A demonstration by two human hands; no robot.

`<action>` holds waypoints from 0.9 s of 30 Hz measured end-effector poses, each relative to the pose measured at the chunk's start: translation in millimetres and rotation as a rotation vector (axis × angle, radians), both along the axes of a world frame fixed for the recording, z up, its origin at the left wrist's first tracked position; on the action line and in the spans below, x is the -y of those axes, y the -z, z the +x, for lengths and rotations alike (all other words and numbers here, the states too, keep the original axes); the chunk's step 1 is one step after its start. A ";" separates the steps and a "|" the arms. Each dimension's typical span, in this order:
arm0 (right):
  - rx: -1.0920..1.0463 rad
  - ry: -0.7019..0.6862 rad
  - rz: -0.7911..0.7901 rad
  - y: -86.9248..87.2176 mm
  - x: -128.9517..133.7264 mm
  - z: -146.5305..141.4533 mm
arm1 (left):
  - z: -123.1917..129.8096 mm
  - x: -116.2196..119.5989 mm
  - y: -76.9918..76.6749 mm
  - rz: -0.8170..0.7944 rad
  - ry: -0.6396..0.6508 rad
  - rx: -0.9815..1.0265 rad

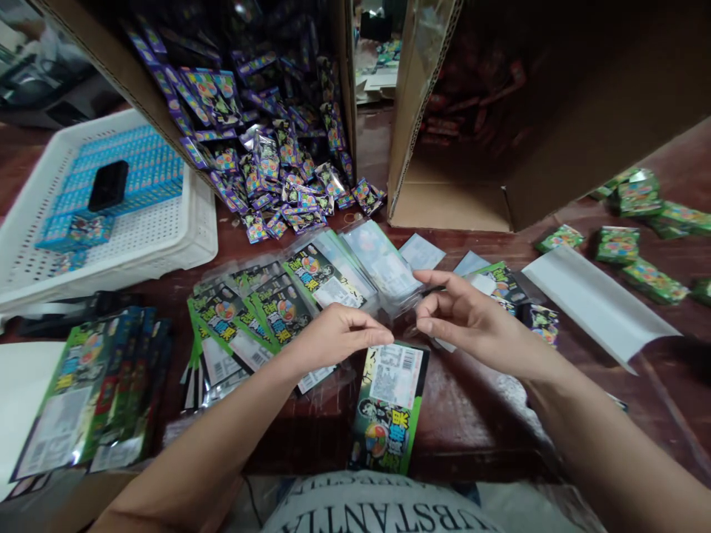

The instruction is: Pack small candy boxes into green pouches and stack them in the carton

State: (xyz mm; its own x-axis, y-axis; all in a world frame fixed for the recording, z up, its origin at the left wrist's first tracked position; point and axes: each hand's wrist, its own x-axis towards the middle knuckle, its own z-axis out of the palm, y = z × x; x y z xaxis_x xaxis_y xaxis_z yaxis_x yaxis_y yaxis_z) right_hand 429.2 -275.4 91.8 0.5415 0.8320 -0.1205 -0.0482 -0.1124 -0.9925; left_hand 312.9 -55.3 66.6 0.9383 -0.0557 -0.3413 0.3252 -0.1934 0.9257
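Note:
My left hand (349,337) pinches the top edge of a printed candy pouch (387,407) that hangs towards me, black and green with a white label on its upper part. To its right, my right hand (466,318) is held with fingers apart and slightly curled, and nothing shows in it. Just beyond it lies a stack of clear plastic sleeves (381,259). Fanned out at the left of my hands are several more candy pouches (278,307) of the same print. Small purple candy packets (541,323) lie partly hidden behind my right wrist.
Two cardboard boxes stand open at the back, one spilling purple packets (266,163), the other box (455,200) holding red ones. A white basket (203,229) with blue boxes is at left, near filled pouches (130,385). Green packets (619,244) and a white sheet (600,300) lie right.

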 end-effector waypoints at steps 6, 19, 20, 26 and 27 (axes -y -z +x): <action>0.084 -0.136 -0.084 0.0 -2.1 -7.4 | -11.8 4.5 2.7 -0.025 -0.014 0.061; 0.897 -0.025 -0.245 6.2 2.7 -58.5 | -29.5 13.2 -12.0 0.040 -0.010 0.075; 0.891 -0.013 -0.249 7.4 3.1 -62.4 | -31.0 14.2 -14.0 0.046 -0.006 0.080; 0.741 -0.066 -0.205 15.5 4.8 -77.7 | -35.0 14.9 -17.6 0.113 0.063 0.109; 0.712 -0.071 -0.186 16.0 7.3 -79.3 | -35.5 11.5 -18.3 0.113 0.102 0.106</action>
